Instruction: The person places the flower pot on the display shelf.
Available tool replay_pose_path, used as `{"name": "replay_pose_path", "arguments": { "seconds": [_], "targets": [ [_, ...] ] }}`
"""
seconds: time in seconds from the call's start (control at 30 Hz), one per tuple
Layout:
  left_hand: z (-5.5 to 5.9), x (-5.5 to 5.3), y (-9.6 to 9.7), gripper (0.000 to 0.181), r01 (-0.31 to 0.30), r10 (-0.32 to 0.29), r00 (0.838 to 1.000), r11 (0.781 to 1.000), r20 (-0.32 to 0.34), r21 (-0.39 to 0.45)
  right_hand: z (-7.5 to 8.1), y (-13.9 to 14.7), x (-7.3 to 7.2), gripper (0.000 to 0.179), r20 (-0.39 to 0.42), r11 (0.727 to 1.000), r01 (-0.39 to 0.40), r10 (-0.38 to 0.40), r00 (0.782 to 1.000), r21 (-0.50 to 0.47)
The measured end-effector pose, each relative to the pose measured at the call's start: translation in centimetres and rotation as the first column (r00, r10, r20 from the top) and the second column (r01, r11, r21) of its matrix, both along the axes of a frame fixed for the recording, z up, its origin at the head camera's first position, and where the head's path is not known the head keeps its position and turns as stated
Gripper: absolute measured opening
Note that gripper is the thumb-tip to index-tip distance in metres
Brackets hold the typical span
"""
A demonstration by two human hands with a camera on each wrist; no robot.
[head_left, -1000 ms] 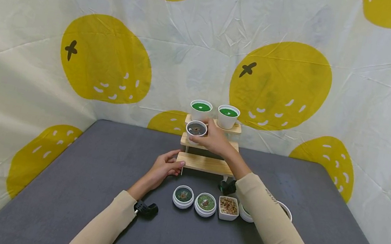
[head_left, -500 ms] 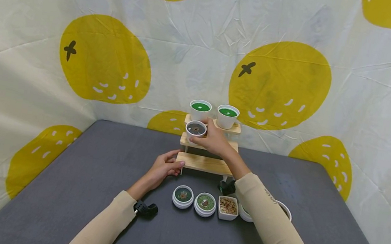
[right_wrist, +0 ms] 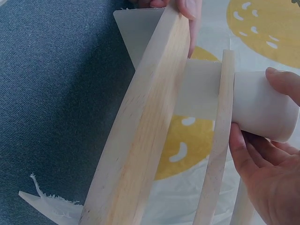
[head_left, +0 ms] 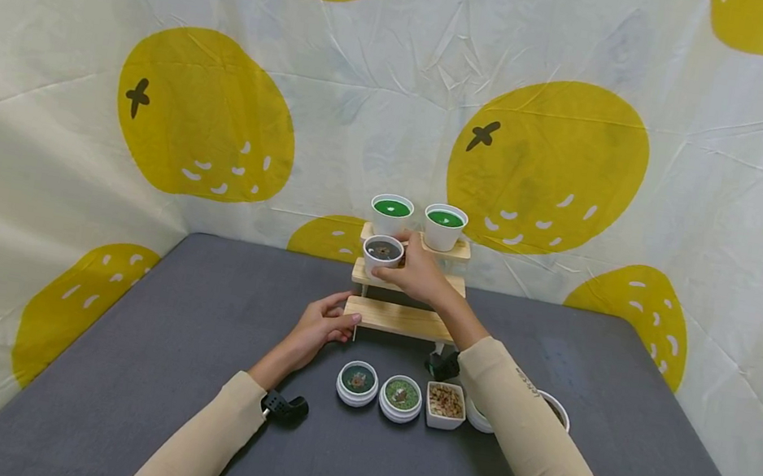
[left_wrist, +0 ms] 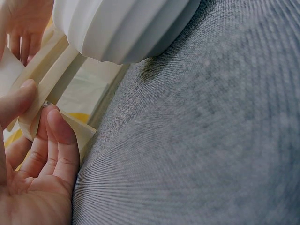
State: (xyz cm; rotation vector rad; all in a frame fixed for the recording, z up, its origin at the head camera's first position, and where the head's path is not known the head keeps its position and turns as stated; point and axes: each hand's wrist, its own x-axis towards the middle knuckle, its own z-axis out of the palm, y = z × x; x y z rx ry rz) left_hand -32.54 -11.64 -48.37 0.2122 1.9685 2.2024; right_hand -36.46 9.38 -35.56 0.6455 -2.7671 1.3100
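My right hand [head_left: 417, 270] grips a white cup [head_left: 382, 253] with a dark grey top, upright at the left of the middle step [head_left: 429, 285] of a wooden stand. In the right wrist view the thumb and fingers wrap the cup [right_wrist: 260, 105], its base against the step. With thumb and fingers, my left hand [head_left: 321, 328] pinches the left end of the lowest step [head_left: 402, 320]; the left wrist view shows the thumb on top and fingers [left_wrist: 61, 126] curled below. Two white cups with green tops, one left [head_left: 391, 213] and one right [head_left: 444, 227], stand on the top step.
In front of the stand sit a round white pot with a dark green top [head_left: 357, 383], one with a lighter green top [head_left: 401, 399] and a square dish of brown bits [head_left: 445, 405]. My right sleeve [head_left: 531, 425] partly hides more white pots. A patterned curtain [head_left: 384, 123] hangs behind.
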Motion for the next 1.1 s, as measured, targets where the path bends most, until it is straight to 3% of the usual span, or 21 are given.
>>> {"name": "replay_pose_path", "arguments": {
  "seconds": [1.1],
  "targets": [
    [0.04, 0.27, -0.13, 0.065, 0.012, -0.012, 1.000, 1.000, -0.012, 0.002, -0.40, -0.17, 0.33, 0.074, -0.020, 0.999, -0.011, 0.011, 1.000, -0.036]
  ]
}}
